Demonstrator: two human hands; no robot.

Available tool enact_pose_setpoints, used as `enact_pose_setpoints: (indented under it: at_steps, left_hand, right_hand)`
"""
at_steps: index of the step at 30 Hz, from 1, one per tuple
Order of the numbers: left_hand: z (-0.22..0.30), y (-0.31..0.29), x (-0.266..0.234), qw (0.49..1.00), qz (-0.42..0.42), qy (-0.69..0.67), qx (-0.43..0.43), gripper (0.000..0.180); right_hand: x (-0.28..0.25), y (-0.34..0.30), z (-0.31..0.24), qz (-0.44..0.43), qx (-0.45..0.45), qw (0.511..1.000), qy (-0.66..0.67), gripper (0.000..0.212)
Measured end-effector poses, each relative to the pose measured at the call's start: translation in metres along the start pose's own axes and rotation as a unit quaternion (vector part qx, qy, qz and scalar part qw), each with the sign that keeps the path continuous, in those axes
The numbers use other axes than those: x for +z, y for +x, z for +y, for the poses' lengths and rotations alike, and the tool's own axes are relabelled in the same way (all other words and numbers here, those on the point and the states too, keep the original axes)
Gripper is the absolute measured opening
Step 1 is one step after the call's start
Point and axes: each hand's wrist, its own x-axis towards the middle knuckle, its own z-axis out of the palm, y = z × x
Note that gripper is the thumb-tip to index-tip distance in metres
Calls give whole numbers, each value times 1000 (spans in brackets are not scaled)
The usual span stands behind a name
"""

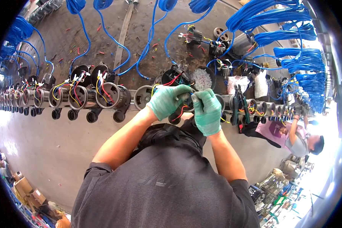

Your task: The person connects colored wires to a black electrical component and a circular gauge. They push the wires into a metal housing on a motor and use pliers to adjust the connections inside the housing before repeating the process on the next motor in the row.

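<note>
Both my hands wear green knitted gloves and meet over the row of metal motor housings at the table's front edge. My left hand (pixel 169 100) pinches thin wires, its fingertips pointing right. Close beside it, my right hand (pixel 208 112) is closed, thumb and forefinger pinched on the same wire ends. The exact join between the fingertips is too small to make out. A red wire (pixel 182 111) hangs below the fingers, and another red wire (pixel 174 80) runs up to a black cover (pixel 172 76) just beyond my left hand. The housing beneath is mostly hidden by my gloves.
Open motor housings (pixel 111 95) with coloured wires line the edge leftward. Green-handled pliers (pixel 241 102) stand right of my hand. A bowl of whitish pieces (pixel 201 79) sits beyond. Blue cable coils (pixel 268 15) lie across the table. Another person (pixel 298 140) works at far right.
</note>
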Motion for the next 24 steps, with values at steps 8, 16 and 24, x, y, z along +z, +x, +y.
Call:
enact_pose_setpoints:
  at_steps: [8, 16, 24]
  left_hand:
    - [-6, -3, 4, 997, 44, -18, 62, 21]
    - [-3, -5, 0, 999, 24, -29, 24, 25]
    - [3, -6, -2, 997, 23, 0, 75, 31]
  right_hand:
    - [-11, -1, 8, -28, 362, 902, 236, 23]
    - [-24, 20, -5, -184, 131, 972, 69, 20]
    - [-25, 18, -3, -192, 493, 745, 407, 29]
